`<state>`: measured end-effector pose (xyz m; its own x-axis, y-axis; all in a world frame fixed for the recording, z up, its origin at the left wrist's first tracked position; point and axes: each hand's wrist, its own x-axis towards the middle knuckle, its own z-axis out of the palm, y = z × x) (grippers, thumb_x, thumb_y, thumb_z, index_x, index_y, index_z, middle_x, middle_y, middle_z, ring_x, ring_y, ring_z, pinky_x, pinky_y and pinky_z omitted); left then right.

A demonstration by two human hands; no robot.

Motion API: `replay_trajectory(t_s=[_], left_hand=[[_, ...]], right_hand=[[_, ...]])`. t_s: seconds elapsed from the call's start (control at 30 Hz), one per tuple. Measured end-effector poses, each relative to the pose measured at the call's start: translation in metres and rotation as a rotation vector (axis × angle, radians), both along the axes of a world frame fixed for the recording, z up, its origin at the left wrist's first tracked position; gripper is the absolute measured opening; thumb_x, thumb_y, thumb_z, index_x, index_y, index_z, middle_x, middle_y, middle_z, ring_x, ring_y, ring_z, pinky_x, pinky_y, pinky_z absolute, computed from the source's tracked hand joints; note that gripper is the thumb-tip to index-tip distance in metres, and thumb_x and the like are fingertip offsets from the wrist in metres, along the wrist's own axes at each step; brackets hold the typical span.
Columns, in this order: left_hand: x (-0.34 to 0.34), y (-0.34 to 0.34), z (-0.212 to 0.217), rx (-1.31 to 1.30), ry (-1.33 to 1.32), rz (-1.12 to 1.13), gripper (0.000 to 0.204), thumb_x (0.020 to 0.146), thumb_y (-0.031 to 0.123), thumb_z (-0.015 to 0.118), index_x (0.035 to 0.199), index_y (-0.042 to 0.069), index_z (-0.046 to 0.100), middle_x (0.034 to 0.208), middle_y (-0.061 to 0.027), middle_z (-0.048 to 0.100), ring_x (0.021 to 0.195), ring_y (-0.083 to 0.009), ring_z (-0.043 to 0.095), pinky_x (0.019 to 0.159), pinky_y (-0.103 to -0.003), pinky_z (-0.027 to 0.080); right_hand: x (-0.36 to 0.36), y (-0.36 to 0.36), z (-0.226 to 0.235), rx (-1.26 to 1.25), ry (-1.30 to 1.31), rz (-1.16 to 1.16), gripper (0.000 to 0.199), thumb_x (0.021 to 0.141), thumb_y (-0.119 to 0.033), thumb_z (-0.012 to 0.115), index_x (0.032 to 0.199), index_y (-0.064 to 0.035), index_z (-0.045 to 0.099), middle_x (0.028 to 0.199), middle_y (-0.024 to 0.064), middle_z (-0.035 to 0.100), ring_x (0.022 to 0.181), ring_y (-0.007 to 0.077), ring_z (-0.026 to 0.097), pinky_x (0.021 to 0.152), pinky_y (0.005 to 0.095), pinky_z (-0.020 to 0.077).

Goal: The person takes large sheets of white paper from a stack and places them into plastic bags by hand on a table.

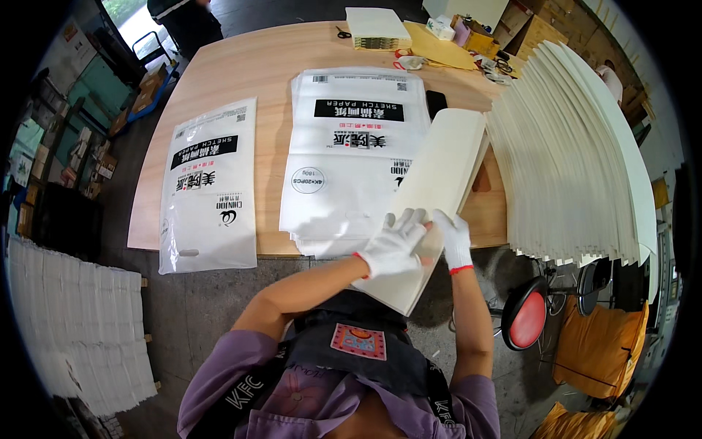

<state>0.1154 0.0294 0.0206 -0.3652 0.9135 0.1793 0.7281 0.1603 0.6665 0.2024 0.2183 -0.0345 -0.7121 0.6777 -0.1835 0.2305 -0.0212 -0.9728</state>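
A folded bundle of white drawing paper [441,157] lies slantwise over the table's front edge, its near end close to my apron. My left hand [391,249], in a white glove with a red cuff, rests flat on the bundle with its fingers spread. At the right edge of the paper, my right hand [455,245] in a matching glove has its fingers closed over the side; its thumb is partly hidden. Under the bundle's left side is a pile of printed white plastic bags [351,175]. A filled bag of the same kind [208,194] lies farther left.
A tall fanned stack of white paper [567,154] fills the table's right side. Scissors [343,33], a white stack [377,28] and a dark phone [436,102] lie beyond. Right of me stands a red-seated stool [526,320]; piled white packs [80,314] stand left.
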Motion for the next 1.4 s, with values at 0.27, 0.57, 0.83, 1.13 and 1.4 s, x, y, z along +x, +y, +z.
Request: replay_trajectory(t_s=[0.27,0.57,0.83,1.13,1.4], left_hand=[[-0.093,-0.045,-0.089,-0.265,0.276,0.274,0.026,0.081,0.033,0.067,0.094,0.011,0.069,0.1,-0.0105,0.064,0.092,-0.0335,0.06,0.082,-0.042,0.048],[-0.123,-0.017,-0.046,-0.476,0.015,0.168,0.022,0.084,0.027,0.061,0.093,0.011,0.071,0.097,-0.0118,0.07,0.094,-0.0305,0.065,0.08,-0.04,0.051],[-0.26,0.031,-0.031,0.395,-0.61,0.077,0.033,0.095,0.015,0.057,0.128,0.009,0.055,0.112,-0.0031,0.064,0.103,-0.0129,0.059,0.085,-0.031,0.051],[-0.219,0.047,0.1,0.307,-0.677,-0.028,0.033,0.093,0.005,0.056,0.126,0.006,0.058,0.113,-0.0023,0.064,0.101,-0.0076,0.059,0.085,-0.022,0.049],[-0.067,0.064,0.106,0.55,-0.06,-0.087,0.017,0.089,0.019,0.06,0.105,0.019,0.066,0.091,-0.0064,0.068,0.084,-0.0272,0.065,0.074,-0.04,0.052]], right_hand=[[0.059,-0.008,0.11,0.421,-0.206,0.066,0.031,0.086,-0.026,0.071,0.092,0.0041,0.066,0.072,0.0089,0.063,0.067,0.0098,0.052,0.062,0.0282,0.0441],[0.1,-0.045,0.145,0.628,-0.115,0.144,0.022,0.085,-0.018,0.068,0.088,0.0039,0.066,0.076,0.0149,0.062,0.063,0.02,0.058,0.061,0.0317,0.0463],[0.106,-0.065,0.15,1.017,-0.224,0.407,0.025,0.082,-0.027,0.068,0.087,-0.0022,0.069,0.092,0.02,0.067,0.072,0.0354,0.066,0.061,0.0395,0.0526],[0.139,-0.033,0.13,1.195,-0.542,0.53,0.029,0.082,-0.032,0.062,0.071,-0.0053,0.059,0.075,0.0149,0.062,0.061,0.0336,0.062,0.054,0.0426,0.0498],[0.084,-0.042,0.149,1.228,-0.48,0.551,0.032,0.085,-0.035,0.06,0.074,-0.0048,0.062,0.071,0.0163,0.062,0.061,0.0365,0.062,0.057,0.0468,0.0491]])
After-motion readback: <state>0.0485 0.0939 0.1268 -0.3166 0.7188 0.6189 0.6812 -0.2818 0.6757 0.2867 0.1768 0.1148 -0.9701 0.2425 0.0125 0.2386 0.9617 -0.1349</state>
